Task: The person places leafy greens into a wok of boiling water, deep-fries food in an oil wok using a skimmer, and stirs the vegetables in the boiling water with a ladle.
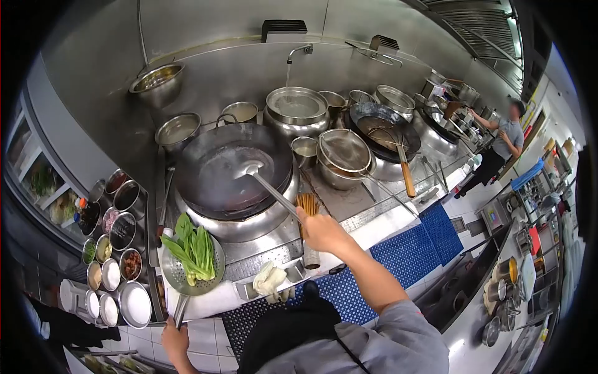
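Note:
My right hand is closed round the handle of a metal wok ladle, whose head is down in the large dark wok. Steam rises from that wok, so its contents are hard to make out. Low on the left, my left hand grips the handle of a perforated skimmer. Leafy green vegetables lie in the skimmer, close to the wok's near left side. A bamboo wok brush stands just beside my right hand.
Bowls of seasonings line the left side. A folded white cloth lies at the counter's front edge. Behind the wok, a tap runs into a pot. A strainer and second wok are right; a person stands farther off.

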{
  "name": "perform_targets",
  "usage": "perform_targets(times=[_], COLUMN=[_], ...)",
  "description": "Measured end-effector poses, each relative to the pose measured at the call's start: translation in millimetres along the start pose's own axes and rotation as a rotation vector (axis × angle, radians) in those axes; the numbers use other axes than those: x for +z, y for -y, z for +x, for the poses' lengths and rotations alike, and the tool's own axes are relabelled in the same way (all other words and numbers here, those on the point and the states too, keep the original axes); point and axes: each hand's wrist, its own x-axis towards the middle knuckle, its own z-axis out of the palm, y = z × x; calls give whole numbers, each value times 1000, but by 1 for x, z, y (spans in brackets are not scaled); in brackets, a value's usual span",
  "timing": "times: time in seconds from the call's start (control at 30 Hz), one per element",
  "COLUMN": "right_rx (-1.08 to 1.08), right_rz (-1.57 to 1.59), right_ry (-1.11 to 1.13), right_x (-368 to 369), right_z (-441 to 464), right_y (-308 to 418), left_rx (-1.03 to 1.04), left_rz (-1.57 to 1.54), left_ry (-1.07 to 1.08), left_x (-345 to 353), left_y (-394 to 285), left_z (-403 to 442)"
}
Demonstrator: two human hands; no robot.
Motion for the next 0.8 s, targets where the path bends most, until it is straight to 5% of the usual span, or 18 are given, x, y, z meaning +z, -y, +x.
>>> perform_targets(times=[0.1,0.2,0.33,0.47,0.6,0.8], right_rx=[36,41,-29,238,145,289], right_rz=[8,21,88,631,591,799], right_ry=[28,33,-24,98,-62,28], right_x=[-9,-13,-1,21,78,67], right_z=[-22,-38,-38,-37,-34,-39], right_y=[8,13,0,4,-8,10], left_rx=[161,79,-30,-187,-121,-103], left_rz=[-50,-423,-882,-1384,-1537,-1637], left_ry=[19,389,605,633,533,433], left_x=[13,-3,6,27,26,-27], left_y=[26,23,15,-10,-39,-61], left_z=[7,7,-7,-33,-63,-81])
